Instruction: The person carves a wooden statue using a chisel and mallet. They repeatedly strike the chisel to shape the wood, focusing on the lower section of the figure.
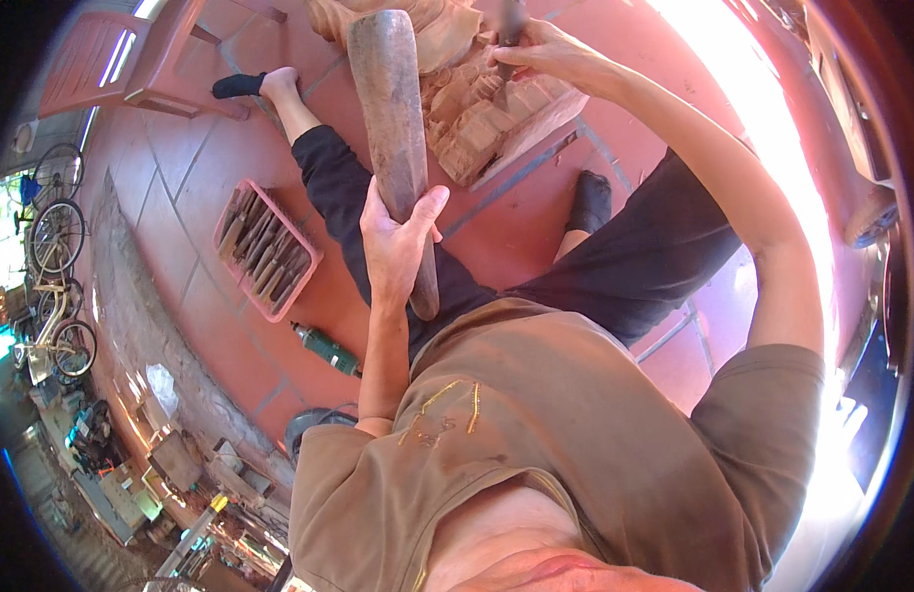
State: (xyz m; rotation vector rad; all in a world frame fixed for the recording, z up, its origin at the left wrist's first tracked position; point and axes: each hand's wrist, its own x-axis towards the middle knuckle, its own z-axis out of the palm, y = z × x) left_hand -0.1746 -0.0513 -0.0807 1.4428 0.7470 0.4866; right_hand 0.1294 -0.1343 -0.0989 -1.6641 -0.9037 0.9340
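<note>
My left hand [398, 242] grips a long, thick wooden club [390, 118] near its lower end, holding it raised over my lap. My right hand [541, 54] reaches forward at the top of the view, fingers closed around a dark chisel handle [509, 28]. The chisel's tip is against a pale carved wood block [482, 123] lying on the red tiled floor between my legs. The upper end of the club hides part of the carving. My legs in black trousers and dark socks lie on either side of the block.
A pink tray [301, 286] with several chisels lies on the floor to my left. A green hand tool [326, 349] is near it. A red plastic chair [131, 64] stands at the upper left, and bicycles [52, 237] are beyond a stone kerb.
</note>
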